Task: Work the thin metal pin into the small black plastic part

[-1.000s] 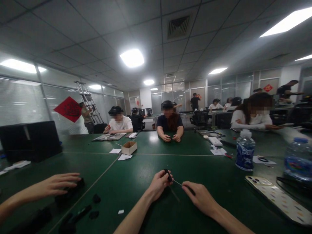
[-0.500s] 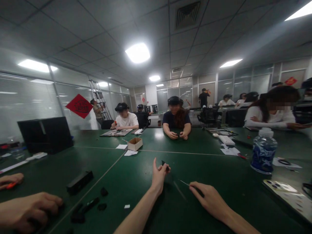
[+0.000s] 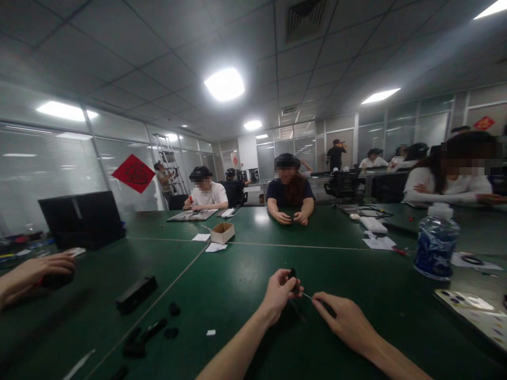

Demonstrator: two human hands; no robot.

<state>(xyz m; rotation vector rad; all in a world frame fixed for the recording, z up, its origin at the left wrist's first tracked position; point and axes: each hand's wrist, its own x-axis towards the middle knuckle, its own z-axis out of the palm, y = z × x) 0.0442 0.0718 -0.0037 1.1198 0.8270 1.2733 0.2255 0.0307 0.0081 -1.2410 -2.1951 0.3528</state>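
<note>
My left hand point(image 3: 275, 298) is closed around a small black part point(image 3: 292, 274), held above the green table. Thumb and fingertips of my right hand point(image 3: 345, 319) pinch a thin metal tool point(image 3: 308, 296). The tool's tip reaches the fingers of my left hand, at or close to the black part; exact contact is too small to make out. Most of the tool's handle is hidden in my right hand. To the left on the tabletop lie several loose black pieces point(image 3: 153, 331) and a long black block point(image 3: 137, 294).
A co-worker's hand point(image 3: 41, 272) is at the left edge, with a slim pale blade-like tool point(image 3: 80, 364) lower down. Ahead stands a small open box point(image 3: 222, 233). A blue bottle point(image 3: 436, 244) and a phone point(image 3: 473, 319) are on the right. A co-worker point(image 3: 290, 198) sits opposite.
My left hand has turned, its raised thumb folding down onto the black part. The metal tool's tip has met my left hand. At left, the co-worker's near hand has moved away.
</note>
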